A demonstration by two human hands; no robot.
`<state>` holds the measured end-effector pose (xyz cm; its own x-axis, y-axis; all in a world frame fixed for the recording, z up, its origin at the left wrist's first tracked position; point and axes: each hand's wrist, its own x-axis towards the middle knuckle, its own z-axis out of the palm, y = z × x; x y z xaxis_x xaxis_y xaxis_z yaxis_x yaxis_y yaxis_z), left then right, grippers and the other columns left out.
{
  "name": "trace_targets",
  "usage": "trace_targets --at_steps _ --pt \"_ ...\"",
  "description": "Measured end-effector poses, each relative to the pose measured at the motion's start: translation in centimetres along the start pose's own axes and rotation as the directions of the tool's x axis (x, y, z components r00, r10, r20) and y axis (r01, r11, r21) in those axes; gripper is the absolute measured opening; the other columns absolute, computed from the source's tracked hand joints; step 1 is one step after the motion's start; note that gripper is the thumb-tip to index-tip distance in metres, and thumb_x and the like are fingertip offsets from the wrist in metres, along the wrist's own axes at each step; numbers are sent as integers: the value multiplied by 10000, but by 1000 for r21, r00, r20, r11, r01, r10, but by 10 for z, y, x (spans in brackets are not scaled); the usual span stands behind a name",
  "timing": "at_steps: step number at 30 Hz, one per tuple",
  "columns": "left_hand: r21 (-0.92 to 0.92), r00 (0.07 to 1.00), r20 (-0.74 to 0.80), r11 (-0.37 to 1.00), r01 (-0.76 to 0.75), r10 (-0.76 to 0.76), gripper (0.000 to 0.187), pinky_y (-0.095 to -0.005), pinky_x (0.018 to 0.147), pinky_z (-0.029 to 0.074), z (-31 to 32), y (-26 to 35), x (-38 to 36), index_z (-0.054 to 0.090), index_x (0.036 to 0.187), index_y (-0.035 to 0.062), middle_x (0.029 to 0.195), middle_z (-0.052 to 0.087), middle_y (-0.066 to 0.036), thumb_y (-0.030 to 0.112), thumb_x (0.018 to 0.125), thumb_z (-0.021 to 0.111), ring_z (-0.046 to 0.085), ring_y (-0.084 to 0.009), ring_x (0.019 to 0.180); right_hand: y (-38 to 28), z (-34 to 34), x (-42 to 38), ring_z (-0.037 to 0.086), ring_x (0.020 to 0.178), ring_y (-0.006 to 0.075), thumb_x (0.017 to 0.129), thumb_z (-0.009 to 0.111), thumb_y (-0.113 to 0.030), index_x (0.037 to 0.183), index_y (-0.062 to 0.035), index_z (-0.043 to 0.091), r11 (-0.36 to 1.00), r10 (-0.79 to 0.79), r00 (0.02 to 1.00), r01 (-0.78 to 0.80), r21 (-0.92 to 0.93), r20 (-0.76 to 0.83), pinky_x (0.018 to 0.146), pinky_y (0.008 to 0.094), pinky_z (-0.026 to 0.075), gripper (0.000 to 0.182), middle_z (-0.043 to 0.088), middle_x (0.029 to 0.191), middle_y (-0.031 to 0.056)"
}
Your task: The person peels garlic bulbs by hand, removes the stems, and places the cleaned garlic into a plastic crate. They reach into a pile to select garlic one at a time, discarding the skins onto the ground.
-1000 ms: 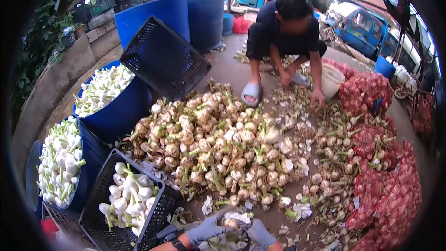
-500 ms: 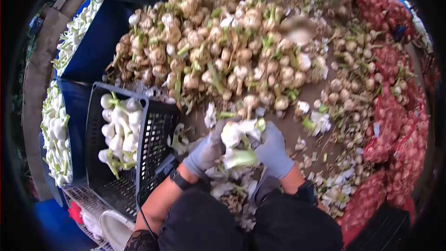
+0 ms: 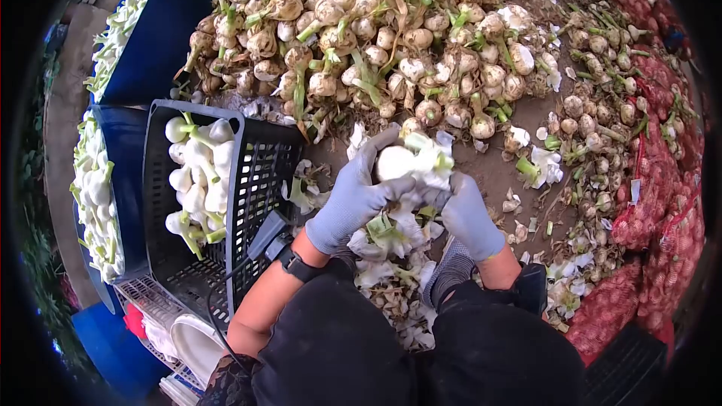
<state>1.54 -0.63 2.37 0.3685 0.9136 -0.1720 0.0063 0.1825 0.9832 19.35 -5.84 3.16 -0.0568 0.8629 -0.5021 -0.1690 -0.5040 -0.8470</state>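
My left hand (image 3: pixel 352 201), in a grey glove, is wrapped around a white garlic bulb (image 3: pixel 392 165) above the floor between my knees. My right hand (image 3: pixel 472 216), also gloved, is closed at the other side, on the loose pale outer skin (image 3: pixel 432 164) with its greenish stalk part. Some of the right fingertips are hidden behind the skin. Beneath both hands lies a heap of peeled garlic skins (image 3: pixel 387 244). To the left, a black plastic crate (image 3: pixel 239 180) holds several clean white garlic bulbs (image 3: pixel 199 173) with trimmed stalks.
Ahead spreads a big pile of unpeeled, soil-stained garlic (image 3: pixel 361 45). Blue tubs (image 3: pixel 124 173) full of white garlic stand beyond the crate. Red mesh sacks (image 3: pixel 647 203) line the right side. A white bucket (image 3: pixel 197 342) sits at the lower left.
The white bulb is now more exposed, turned toward my left hand, with its loose skin folded to the right. Both hands appear higher in view as the camera tilts down.
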Motion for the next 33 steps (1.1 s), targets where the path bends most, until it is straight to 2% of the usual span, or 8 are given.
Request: trace_targets --at_steps 3,5,8,15,19,21,28,33 --pt "-108 943 129 941 321 -307 577 -259 849 531 -7 24 -6 511 1289 -19 1128 636 -67 54 781 774 621 -130 994 11 -5 -1 670 871 197 892 645 -103 1140 27 629 991 -126 991 127 -43 39 785 351 524 281 709 967 102" --pt "-154 934 158 927 343 -320 606 -258 853 530 -9 24 -8 506 1293 -14 1132 635 -67 30 756 783 622 -131 996 3 -19 4 695 906 224 852 581 -27 1102 22 626 631 -287 958 202 -749 16 782 338 540 259 713 982 132" --pt "-214 904 225 887 409 -362 651 -260 854 533 -6 23 -9 506 1290 -14 1145 636 -68 -16 707 797 633 -132 995 -3 -27 21 663 788 309 807 661 -153 1082 -60 657 230 -640 766 260 -938 55 693 414 519 291 679 864 125" --pt "-281 807 358 770 573 -470 754 -267 853 538 -11 24 -12 444 1378 -37 1207 630 -94 -54 699 771 632 -141 1043 -2 -75 36 670 830 334 842 658 -120 1214 -159 632 316 -352 870 -236 -919 -345 733 419 527 375 688 981 160" --pt "-463 843 396 714 526 -364 814 -269 870 534 -12 6 -12 380 1424 -18 1259 595 -109 -22 714 777 633 -168 1053 -10 -52 -5 674 882 297 817 723 -120 1292 -138 576 334 -72 992 -70 -940 -99 774 395 531 497 683 1052 137" --pt "-471 836 404 699 538 -372 813 -256 907 507 -9 4 -11 359 1426 -15 1268 577 -107 103 752 798 624 -173 1056 -21 -21 -19 671 935 283 785 770 -120 1334 -138 544 768 -448 893 410 -492 47 824 369 530 594 674 1105 123" --pt "-18 636 440 702 712 -634 615 -272 867 528 -17 12 -14 450 1351 -26 1116 662 -121 20 791 700 656 -151 959 -33 -31 -6 682 840 291 855 590 -8 1118 -60 638 848 -339 935 254 -464 -108 753 381 544 272 681 977 167" --pt "-337 758 438 693 637 -484 683 -315 916 535 -18 3 -23 450 1376 1 1217 640 -177 -85 759 730 648 -256 1095 -6 -98 -6 683 809 318 858 648 -112 1115 -35 620 428 -532 821 49 -902 -208 710 387 547 270 672 962 190"
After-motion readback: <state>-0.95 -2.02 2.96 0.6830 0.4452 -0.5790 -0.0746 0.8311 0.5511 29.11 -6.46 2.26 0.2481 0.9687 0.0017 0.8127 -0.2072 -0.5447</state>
